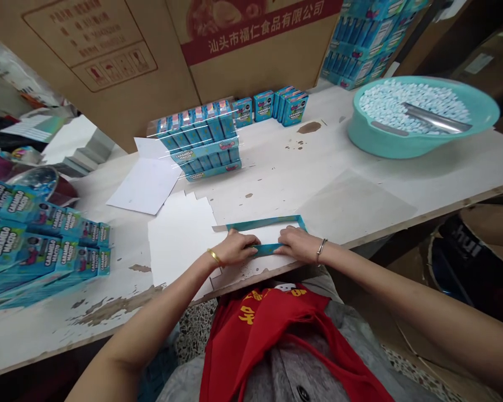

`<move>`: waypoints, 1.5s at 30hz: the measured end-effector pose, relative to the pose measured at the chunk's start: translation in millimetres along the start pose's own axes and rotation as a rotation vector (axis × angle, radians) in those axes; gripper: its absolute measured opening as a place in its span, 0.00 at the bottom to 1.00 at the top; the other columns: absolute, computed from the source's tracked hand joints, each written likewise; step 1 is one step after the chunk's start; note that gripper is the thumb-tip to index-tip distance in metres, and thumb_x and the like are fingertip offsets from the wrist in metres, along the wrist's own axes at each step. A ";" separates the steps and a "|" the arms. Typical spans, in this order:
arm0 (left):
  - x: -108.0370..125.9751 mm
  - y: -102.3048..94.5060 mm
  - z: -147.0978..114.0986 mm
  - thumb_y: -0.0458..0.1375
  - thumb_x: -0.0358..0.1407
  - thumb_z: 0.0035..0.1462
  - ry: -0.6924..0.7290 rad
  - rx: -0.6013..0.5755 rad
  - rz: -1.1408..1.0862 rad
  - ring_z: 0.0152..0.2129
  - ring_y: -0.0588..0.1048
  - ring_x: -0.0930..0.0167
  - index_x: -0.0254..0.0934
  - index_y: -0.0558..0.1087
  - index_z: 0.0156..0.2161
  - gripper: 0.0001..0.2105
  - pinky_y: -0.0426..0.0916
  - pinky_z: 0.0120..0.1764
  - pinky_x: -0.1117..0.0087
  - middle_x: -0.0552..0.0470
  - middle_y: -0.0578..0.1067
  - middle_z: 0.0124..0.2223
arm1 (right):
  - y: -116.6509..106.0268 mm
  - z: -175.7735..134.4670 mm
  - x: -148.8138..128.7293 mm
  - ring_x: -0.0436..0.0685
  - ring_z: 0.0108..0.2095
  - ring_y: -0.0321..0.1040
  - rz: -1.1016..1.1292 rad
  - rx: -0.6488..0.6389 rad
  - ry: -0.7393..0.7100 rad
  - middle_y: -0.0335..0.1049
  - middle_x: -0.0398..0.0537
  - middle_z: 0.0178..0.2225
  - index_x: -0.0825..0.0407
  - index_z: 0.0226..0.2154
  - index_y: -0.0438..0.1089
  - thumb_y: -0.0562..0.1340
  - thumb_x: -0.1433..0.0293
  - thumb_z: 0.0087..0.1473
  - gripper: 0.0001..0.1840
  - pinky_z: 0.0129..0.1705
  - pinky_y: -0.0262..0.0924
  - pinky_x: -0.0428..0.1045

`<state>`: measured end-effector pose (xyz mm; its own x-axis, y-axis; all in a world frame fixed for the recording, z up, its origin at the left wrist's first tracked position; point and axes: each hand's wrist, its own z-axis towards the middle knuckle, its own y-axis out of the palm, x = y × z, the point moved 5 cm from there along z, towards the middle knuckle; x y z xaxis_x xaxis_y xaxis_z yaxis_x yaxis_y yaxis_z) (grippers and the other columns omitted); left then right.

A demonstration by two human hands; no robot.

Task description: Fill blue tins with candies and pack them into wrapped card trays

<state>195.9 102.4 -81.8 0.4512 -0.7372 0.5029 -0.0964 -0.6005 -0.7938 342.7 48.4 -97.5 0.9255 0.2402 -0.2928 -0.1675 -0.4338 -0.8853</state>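
- head view: a red apron (260, 340) with yellow lettering is hanging over the person's grey garment, just below the table's near edge.
- the left hand (237, 247), with a gold bracelet (214, 257) circling its wrist, is gripping the near wall of a shallow blue tray toward its left end, fingers curling over the rim.
- the right hand (297, 244), wearing a silver bracelet (321, 249), is pinching the same wall toward the right end.
- the blue tray (267, 249) is lying near the table's front edge, between and under both hands, its white inside facing up.
- white cards (180, 240) are lying spread just left of the tray, overlapping in steps.
- rows of printed blue boxes (46, 245) are standing stacked at the far left.
- the white table (268, 192) is showing brown patches where its surface is wearing away.
- a folded white sheet (146, 181) is resting beyond the cards.
- a two-tier pack (203, 145) of small boxes is standing beside it under clear film.
- a turquoise basin (396, 142) is holding pale blue pellets (385, 103), a metal scoop (436, 117) lying on them.
- several small boxes (293, 110) are standing before a big brown carton (255, 67).
- more blue packs (360, 44) are rising in a stack behind the basin.
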 end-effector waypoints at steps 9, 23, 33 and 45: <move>-9.7 -52.1 1.8 0.56 0.37 0.55 -0.148 0.237 0.441 0.40 0.71 0.60 0.35 0.65 0.53 0.20 0.63 0.39 0.63 0.41 0.73 0.46 | -1.2 -5.4 -4.2 0.57 0.38 0.64 0.003 0.065 -0.069 0.70 0.51 0.34 0.54 0.29 0.72 0.61 0.65 0.58 0.10 0.37 0.53 0.48; -14.3 -32.8 42.9 0.48 0.26 0.58 -0.292 -0.032 0.441 0.39 0.76 0.59 0.34 0.70 0.41 0.09 0.66 0.38 0.62 0.38 0.77 0.38 | -11.3 -14.3 -14.1 0.62 0.41 0.65 -0.143 0.206 -0.013 0.71 0.55 0.36 0.55 0.33 0.72 0.64 0.68 0.54 0.07 0.43 0.55 0.54; -10.9 -30.0 18.5 0.50 0.39 0.60 -0.497 0.117 0.294 0.36 0.76 0.63 0.28 0.52 0.61 0.27 0.67 0.35 0.67 0.40 0.76 0.41 | 18.8 -31.0 -59.0 0.56 0.34 0.61 -0.164 0.502 -0.213 0.68 0.51 0.37 0.52 0.34 0.68 0.59 0.64 0.59 0.08 0.33 0.52 0.49; 16.1 -6.8 -33.6 0.50 0.32 0.62 0.459 0.047 0.399 0.52 0.69 0.66 0.38 0.74 0.38 0.10 0.65 0.55 0.60 0.46 0.75 0.45 | 16.9 -29.7 -37.6 0.55 0.33 0.58 0.094 0.650 -0.269 0.63 0.48 0.30 0.54 0.35 0.66 0.51 0.71 0.63 0.10 0.36 0.56 0.48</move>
<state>174.0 84.3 -56.9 -0.0407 -0.9670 0.2516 -0.1351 -0.2442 -0.9603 315.1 6.3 -90.7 0.7955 0.4696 -0.3829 -0.4885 0.1231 -0.8638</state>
